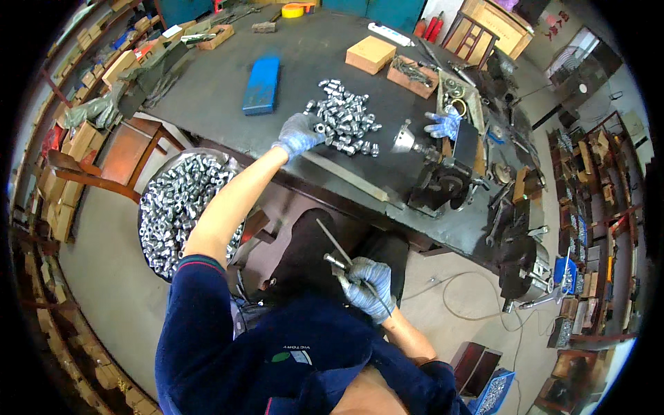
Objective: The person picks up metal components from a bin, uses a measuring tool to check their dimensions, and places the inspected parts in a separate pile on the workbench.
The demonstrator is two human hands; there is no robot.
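Observation:
My left hand point(300, 134), in a grey-blue work glove, reaches over the bench to the left edge of a loose pile of shiny metal fittings point(348, 119). Its fingers are closed about a small metal fitting point(320, 128) at the pile's edge. Nearer my body, above my lap, my gloved right hand point(372, 287) is wrapped round a thin metal rod point(333, 238) that slants up to the left. A short metal cylinder point(336, 262) juts out by that hand's fingertips. The exact shape of the rod's lower end is hidden by the glove.
A large round tub of fittings point(181, 207) stands left of my knees. On the bench point(207, 97) are a blue box point(261, 86), a flat bar point(346, 176), a vise point(443, 183) and a spare glove point(444, 124). A wooden stool point(124, 155) stands at left.

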